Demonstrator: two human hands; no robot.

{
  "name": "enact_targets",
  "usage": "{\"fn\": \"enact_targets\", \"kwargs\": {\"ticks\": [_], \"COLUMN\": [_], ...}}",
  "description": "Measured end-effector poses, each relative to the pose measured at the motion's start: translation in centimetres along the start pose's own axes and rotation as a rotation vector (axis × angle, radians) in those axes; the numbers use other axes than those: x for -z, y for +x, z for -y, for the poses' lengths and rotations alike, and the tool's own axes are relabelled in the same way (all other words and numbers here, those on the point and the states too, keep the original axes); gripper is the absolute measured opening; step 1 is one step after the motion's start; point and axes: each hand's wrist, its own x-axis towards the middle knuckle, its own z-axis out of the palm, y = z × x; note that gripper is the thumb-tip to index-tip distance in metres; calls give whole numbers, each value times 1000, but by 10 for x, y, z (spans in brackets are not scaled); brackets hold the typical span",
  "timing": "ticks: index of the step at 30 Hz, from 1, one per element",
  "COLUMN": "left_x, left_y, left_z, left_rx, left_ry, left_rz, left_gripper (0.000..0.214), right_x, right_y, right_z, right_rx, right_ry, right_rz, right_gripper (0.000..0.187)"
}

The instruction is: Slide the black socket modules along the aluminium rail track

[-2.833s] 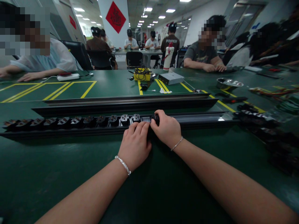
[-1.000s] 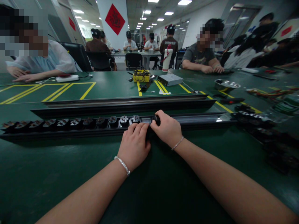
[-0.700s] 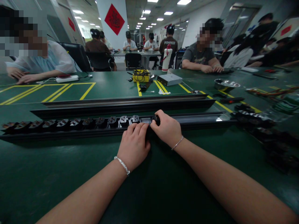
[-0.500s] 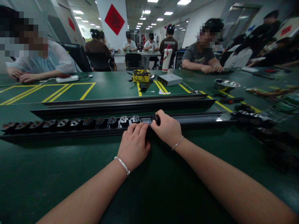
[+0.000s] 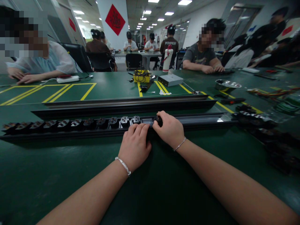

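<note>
A long black channel rail (image 5: 199,121) lies across the table in front of me. Its left stretch holds a row of several black socket modules (image 5: 100,122) with brass or silver metal contacts on top. My left hand (image 5: 136,142) grips the near edge of the rail, fingers curled over it just right of the last seated modules. Close beside it, my right hand (image 5: 170,128) pinches a small black socket module (image 5: 159,121) at the rail. Fingers cover most of that piece, so I cannot tell whether it touches the channel floor.
Two more long black rails (image 5: 124,107) lie parallel behind. At right is a dark pile of modules (image 5: 276,137). Farther back are a metal bowl (image 5: 227,85), a yellow box with cables (image 5: 142,76), a grey box (image 5: 170,80) and a bottle (image 5: 167,59). Co-workers sit across the table.
My right hand has shifted very slightly to the right with the socket module. The left hand keeps its place on the rail.
</note>
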Motion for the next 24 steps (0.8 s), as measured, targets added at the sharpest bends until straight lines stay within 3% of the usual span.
{"fn": "enact_targets", "kwargs": {"ticks": [24], "left_x": [-2], "left_y": [0], "left_z": [1], "left_rx": [-4], "left_ry": [-6], "left_rz": [-2], "left_gripper": [49], "right_x": [-1], "right_y": [0], "right_z": [0], "right_rx": [-28], "right_ry": [-6], "right_rz": [-2], "right_gripper": [21]}}
